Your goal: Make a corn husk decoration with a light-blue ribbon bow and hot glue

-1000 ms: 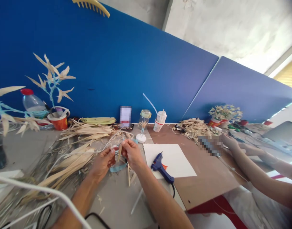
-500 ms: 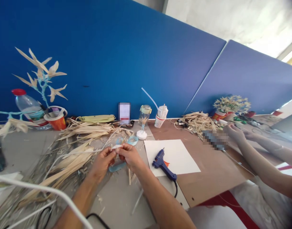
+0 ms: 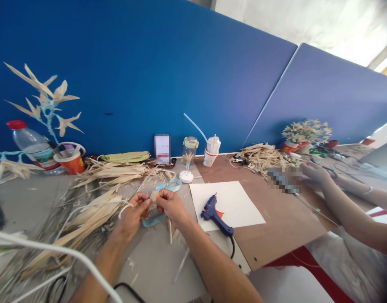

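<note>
A small tan piece of corn husk is pinched between my two hands above the table. My left hand has its fingers closed at the husk's left side, and a thin whitish strip curls out beside it. On the other side, my right hand grips the husk between thumb and fingers. Light blue ribbon lies looped just behind my hands, and more of it shows beneath them. A small husk flower stands upright on a round white base.
A blue glue gun rests on white paper. Dried husks cover the left side. Behind are a phone, a clear bottle and a paper cup. A co-worker's hands are at the right; a white cable crosses the foreground.
Between my hands, a tan husk piece now shows where a whitish strip was. The whitish strip now curls at my left hand's outer side. The view has shifted slightly.
</note>
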Available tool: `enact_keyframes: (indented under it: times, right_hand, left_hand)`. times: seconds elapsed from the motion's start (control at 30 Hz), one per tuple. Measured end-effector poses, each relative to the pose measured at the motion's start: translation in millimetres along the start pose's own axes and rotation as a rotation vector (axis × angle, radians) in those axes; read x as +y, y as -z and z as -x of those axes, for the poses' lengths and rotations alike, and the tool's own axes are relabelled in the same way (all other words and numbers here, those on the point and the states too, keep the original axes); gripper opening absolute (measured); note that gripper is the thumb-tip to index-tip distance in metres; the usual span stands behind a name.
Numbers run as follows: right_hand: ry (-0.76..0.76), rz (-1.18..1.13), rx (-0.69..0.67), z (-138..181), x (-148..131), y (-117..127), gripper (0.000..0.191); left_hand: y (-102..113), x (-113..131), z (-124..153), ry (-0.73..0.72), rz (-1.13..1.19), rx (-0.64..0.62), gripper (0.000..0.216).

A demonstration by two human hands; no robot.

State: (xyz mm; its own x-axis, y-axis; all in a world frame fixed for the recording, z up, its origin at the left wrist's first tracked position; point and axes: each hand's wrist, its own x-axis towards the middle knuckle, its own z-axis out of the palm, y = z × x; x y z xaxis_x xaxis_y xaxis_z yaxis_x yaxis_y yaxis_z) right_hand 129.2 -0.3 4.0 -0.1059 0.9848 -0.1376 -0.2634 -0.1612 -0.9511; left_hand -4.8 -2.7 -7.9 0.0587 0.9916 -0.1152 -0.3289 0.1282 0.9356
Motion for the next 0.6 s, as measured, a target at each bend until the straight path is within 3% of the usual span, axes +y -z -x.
enact_keyframes:
  times: [0.23,0.6]
  right_hand:
    - [-0.043,-0.011,-0.029,-1.5,2.0,1.4,0.021]
    - [-0.018,-0.092,-0.095,1.8,-4.4,4.0,0.018]
  left_hand:
    - [-0.2,0.4,-0.8,0.060,-0.017,-0.028,0.044]
    - [4.5,2.0,1.0,0.160,-0.009,-0.135,0.027]
